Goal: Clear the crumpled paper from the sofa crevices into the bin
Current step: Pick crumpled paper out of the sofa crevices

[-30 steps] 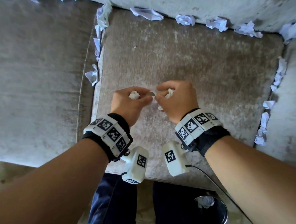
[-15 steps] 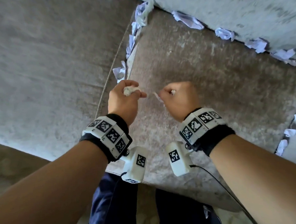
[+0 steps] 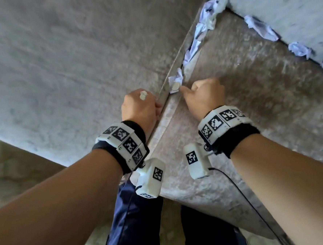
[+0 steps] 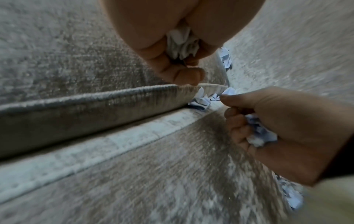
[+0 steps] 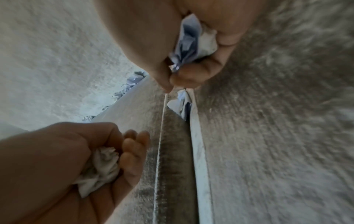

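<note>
The grey sofa point(image 3: 58, 62) fills my view; no writing is readable. Crumpled paper point(image 3: 176, 80) sits wedged in the crevice point(image 3: 166, 95) between its cushions. My left hand point(image 3: 140, 108) and right hand point(image 3: 204, 96) each clench paper wads.

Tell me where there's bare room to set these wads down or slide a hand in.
Bare: the seat cushion top right of the right hand, and the wide cushion left of the left hand. Crowded: the crevice ahead is stuffed with crumpled paper, as is the back seam. Near the wrists, the crevice shows no paper.
</note>
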Available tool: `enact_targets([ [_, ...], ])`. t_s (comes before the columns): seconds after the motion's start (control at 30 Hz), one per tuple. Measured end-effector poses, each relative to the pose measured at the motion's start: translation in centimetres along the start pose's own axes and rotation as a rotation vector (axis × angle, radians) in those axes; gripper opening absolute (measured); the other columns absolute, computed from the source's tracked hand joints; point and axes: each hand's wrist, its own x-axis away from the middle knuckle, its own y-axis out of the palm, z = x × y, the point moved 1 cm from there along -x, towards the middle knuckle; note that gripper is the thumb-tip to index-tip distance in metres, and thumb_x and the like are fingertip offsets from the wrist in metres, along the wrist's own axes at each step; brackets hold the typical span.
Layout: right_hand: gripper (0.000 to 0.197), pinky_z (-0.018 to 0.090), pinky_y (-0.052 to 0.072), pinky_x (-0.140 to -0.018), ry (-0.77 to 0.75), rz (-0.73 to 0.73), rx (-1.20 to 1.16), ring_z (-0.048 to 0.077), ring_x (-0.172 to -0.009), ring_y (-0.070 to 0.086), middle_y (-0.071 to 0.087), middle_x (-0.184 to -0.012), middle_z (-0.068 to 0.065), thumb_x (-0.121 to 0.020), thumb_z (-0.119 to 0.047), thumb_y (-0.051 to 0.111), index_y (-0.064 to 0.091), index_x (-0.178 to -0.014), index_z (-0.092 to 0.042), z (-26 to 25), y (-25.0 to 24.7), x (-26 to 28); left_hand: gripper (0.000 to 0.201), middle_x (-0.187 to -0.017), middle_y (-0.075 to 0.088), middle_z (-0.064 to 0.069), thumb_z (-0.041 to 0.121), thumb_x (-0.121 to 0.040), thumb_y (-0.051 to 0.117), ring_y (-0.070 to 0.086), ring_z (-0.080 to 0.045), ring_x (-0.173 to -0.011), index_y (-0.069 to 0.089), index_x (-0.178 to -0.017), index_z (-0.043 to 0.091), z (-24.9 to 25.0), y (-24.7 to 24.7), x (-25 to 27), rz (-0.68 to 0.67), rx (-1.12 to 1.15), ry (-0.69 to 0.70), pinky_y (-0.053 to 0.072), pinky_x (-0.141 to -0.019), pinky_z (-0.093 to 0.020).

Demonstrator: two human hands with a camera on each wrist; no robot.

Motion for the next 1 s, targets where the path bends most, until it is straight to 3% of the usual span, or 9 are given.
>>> enact_targets([
  [0.07,0.041,0.027,0.033,-0.058,-0.013,0.016,0.029,0.034,-0.067,0.054,0.053,-0.056,0.006,-0.085,-0.035,0.068,0.051,-0.06,-0.008,-0.7,0.5,-0.6,0.029,-0.063,0.071,0.002,0.006,-0.089,0.047,0.063,-0.01,-0.051,0.067,-0.071,0.017,0.0,0.0,-0.4,-0.027,0.027,0.004,0.057,-0.057,-0.028],
  [0.17,0.023,0.03,0.042,-0.064,-0.045,0.034,0.078,0.035,-0.088,0.062,0.069,-0.082,0.009,-0.086,-0.03,0.065,0.064,-0.078,-0.009,-1.2,1.2,-0.8,0.028,-0.074,0.073,0.001,0.007,-0.088,0.049,0.068,-0.016,-0.066,0.066,-0.074,0.024,-0.4,0.0,-0.8,-0.07,0.002,0.026,0.058,-0.066,-0.032],
  [0.23,0.018,0.031,0.046,-0.07,-0.05,0.067,0.083,0.034,-0.093,0.063,0.071,-0.088,0.006,-0.085,-0.03,0.066,0.066,-0.08,-0.013,-1.2,1.4,-0.7,0.02,-0.085,0.072,-0.003,0.015,-0.089,0.052,0.067,-0.024,-0.08,0.068,-0.084,0.027,-0.5,0.0,-0.9,-0.087,-0.087,0.087,0.054,-0.067,-0.034],
  [0.33,0.009,0.029,0.048,-0.073,-0.009,0.095,0.042,0.028,-0.088,0.066,0.071,-0.084,0.002,-0.08,-0.025,0.069,0.063,-0.074,-0.022,-0.4,1.4,-0.7,0.018,-0.095,0.069,-0.007,0.03,-0.099,0.051,0.062,-0.027,-0.091,0.067,-0.102,0.023,-0.2,0.2,-0.7,-0.111,-0.183,0.192,0.044,-0.069,-0.029],
  [0.47,0.008,0.025,0.049,-0.071,0.053,0.086,-0.046,0.02,-0.078,0.067,0.067,-0.072,-0.004,-0.075,-0.021,0.07,0.063,-0.072,-0.023,0.7,1.1,-0.6,0.02,-0.108,0.072,-0.003,0.039,-0.098,0.057,0.063,-0.026,-0.104,0.068,-0.11,0.028,0.5,1.4,-0.5,-0.127,-0.283,0.281,0.054,-0.085,-0.038],
  [0.57,0.009,0.02,0.043,-0.066,0.049,0.048,-0.07,0.014,-0.075,0.064,0.063,-0.071,-0.008,-0.078,-0.021,0.07,0.063,-0.074,-0.023,1.6,0.8,-0.3,0.024,-0.117,0.072,0.001,0.041,-0.096,0.059,0.063,-0.025,-0.113,0.068,-0.118,0.035,1.0,2.6,-0.5,-0.1,-0.298,0.269,0.052,-0.095,-0.04],
  [0.7,0.012,0.023,0.048,-0.067,0.061,0.049,-0.135,0.011,-0.071,0.063,0.06,-0.065,-0.013,-0.079,-0.019,0.069,0.061,-0.072,-0.025,3.2,0.4,-0.6,0.02,-0.117,0.073,0.001,0.042,-0.097,0.058,0.065,-0.025,-0.109,0.072,-0.111,0.041,1.4,4.0,-0.8,-0.033,-0.364,0.259,0.053,-0.095,-0.037],
  [0.9,0.006,0.021,0.048,-0.061,0.102,0.078,-0.238,0.002,-0.067,0.059,0.067,-0.071,-0.006,-0.078,-0.016,0.066,0.065,-0.073,-0.019,5.0,-0.1,-0.3,0.025,-0.113,0.071,-0.007,0.035,-0.097,0.054,0.063,-0.034,-0.104,0.071,-0.112,0.045,1.6,5.0,-1.4,-0.026,-0.536,0.254,0.049,-0.088,-0.036],
  [1.0,0.01,0.024,0.05,-0.068,0.122,0.08,-0.253,0.002,-0.074,0.061,0.066,-0.073,-0.009,-0.079,-0.018,0.067,0.063,-0.071,-0.021,5.6,-0.3,-0.3,0.022,-0.109,0.072,-0.007,0.036,-0.096,0.058,0.063,-0.033,-0.105,0.072,-0.111,0.043,2.0,5.4,-1.2,-0.016,-0.543,0.269,0.051,-0.09,-0.038],
])
